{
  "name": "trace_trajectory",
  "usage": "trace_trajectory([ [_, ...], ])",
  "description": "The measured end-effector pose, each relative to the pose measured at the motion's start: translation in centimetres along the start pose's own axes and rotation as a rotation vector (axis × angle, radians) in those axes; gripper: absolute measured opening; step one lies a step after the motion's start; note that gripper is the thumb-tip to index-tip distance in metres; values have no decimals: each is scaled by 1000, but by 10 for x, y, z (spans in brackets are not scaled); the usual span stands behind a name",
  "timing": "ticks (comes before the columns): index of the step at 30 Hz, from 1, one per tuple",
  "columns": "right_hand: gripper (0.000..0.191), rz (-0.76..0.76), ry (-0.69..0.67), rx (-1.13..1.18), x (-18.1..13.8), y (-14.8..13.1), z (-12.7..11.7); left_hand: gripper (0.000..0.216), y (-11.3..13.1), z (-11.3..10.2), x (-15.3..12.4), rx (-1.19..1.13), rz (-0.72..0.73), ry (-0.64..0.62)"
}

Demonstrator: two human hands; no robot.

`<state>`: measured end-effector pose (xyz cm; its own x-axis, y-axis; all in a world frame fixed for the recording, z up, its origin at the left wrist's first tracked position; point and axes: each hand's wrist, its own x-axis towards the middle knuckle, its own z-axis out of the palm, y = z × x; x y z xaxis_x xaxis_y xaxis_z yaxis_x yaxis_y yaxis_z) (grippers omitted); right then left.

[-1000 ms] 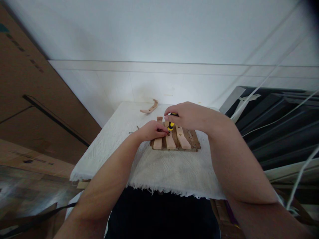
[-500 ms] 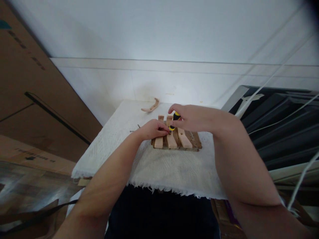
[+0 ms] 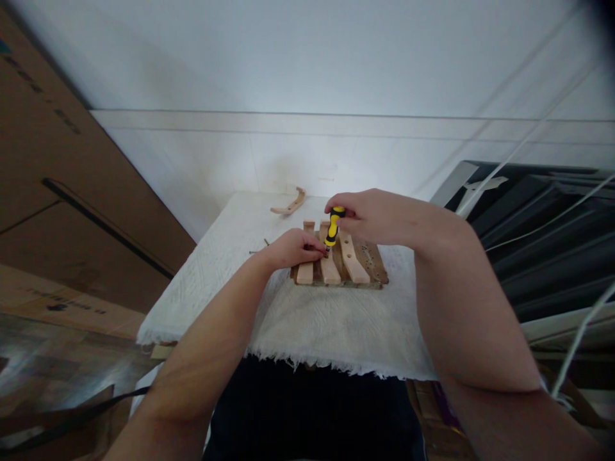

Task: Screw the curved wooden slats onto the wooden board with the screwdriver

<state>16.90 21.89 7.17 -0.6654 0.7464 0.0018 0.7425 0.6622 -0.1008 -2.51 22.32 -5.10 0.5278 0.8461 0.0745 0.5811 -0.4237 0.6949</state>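
My right hand point(image 3: 358, 212) grips the top of a yellow and black screwdriver point(image 3: 332, 230), which slants down with its tip at the middle wooden hook point(image 3: 330, 272). Close to that tip, the fingers of my left hand point(image 3: 298, 248) are pinched together; anything between them is too small to make out. Left of the middle hook lies another wooden hook point(image 3: 305, 274), partly covered by my left hand. A third wooden hook point(image 3: 358, 269), with two holes showing, is on the right. All three rest on a worn brown wooden board point(image 3: 377, 262).
A white fringed cloth point(image 3: 336, 326) covers the table. A loose curved wooden piece point(image 3: 292, 203) lies at the back near the wall, and small screws point(image 3: 257, 251) lie left of my left hand. Cardboard boxes point(image 3: 96, 211) stand left; dark folded panels point(image 3: 552, 237) lean at right.
My right hand has risen slightly and turned on the handle, so more of the screwdriver shows. The left hand keeps its place by the tip. The whole view has shifted a little.
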Motion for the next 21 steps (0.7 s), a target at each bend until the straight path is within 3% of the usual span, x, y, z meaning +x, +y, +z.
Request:
trace_trajectory([
  [4,29,51,-13,-50,-5,-1,-8,20,2,0,0,20,-1,-5],
  [8,48,166,60,-147,-1,0,-3,21,1,-1,0,12,4,-7],
  [11,51,200,126,-200,5,2,7,21,-1,-1,0,6,2,-1],
  [15,41,184,134,-183,5,2,9,21,-1,0,0,-6,8,-12],
  [21,36,46,-4,-132,-9,-3,-9,19,1,0,-1,-6,14,2],
])
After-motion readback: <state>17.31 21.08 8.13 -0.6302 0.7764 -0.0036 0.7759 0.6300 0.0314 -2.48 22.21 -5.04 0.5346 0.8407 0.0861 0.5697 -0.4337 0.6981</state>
